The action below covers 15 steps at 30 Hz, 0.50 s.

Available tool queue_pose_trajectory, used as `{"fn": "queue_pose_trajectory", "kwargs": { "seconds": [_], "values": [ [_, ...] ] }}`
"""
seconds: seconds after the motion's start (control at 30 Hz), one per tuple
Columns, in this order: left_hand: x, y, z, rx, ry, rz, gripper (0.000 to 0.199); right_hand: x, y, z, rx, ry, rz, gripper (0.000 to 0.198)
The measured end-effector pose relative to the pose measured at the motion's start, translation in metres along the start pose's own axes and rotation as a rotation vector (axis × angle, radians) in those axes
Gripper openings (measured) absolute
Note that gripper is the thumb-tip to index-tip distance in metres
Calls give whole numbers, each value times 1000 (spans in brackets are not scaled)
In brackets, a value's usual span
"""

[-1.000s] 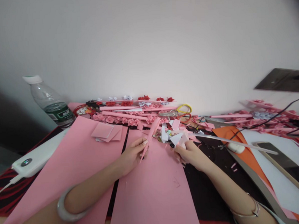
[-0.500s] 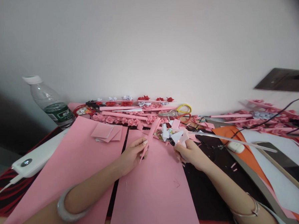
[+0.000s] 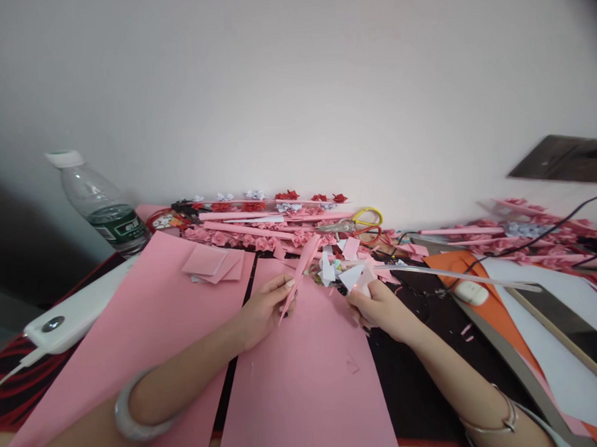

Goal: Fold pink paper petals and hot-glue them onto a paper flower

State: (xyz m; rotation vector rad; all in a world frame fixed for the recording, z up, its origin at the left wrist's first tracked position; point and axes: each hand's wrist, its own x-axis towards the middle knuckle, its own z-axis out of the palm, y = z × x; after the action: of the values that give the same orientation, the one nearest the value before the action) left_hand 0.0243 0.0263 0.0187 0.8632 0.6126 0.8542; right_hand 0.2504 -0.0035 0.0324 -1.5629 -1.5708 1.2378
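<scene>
Between the fingers and thumb of my left hand (image 3: pixel 265 308) is a narrow, pointed piece of folded pink paper (image 3: pixel 302 271), held upright at a slant. My right hand (image 3: pixel 378 309) is closed around a pale glue gun (image 3: pixel 365 281), which shows a small orange light. A long translucent glue stick (image 3: pixel 446 270) juts from its back toward the right. The gun's front end is partly hidden by paper scraps (image 3: pixel 351 276) and lies close to the folded paper; I cannot tell whether they touch. Below both hands is a large pink sheet (image 3: pixel 307 383).
Paper flowers (image 3: pixel 259 242) and rolled stems line the wall, with yellow-and-red-handled scissors (image 3: pixel 361 223) on them. Left are a water bottle (image 3: pixel 105 210), a white power bank (image 3: pixel 73 315) and pink paper squares (image 3: pixel 213 262). Right are a phone (image 3: pixel 574 329), a white case (image 3: pixel 471 293) and a cable (image 3: pixel 534 238).
The glue gun in my right hand has tilted slightly, and the far end of its glue stick has moved up and left. My left hand and the folded paper are nearly still.
</scene>
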Motion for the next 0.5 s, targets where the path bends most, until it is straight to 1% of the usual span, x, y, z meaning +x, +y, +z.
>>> {"fn": "queue_pose_trajectory", "kwargs": {
  "seconds": [0.33,0.5],
  "values": [
    [-2,-3,-4,-8,-36,-9,19,4,-2,-1,98,135,15,36],
    [-3,-3,-3,6,-29,-22,19,6,-2,-4,119,163,3,36]
  ]
}}
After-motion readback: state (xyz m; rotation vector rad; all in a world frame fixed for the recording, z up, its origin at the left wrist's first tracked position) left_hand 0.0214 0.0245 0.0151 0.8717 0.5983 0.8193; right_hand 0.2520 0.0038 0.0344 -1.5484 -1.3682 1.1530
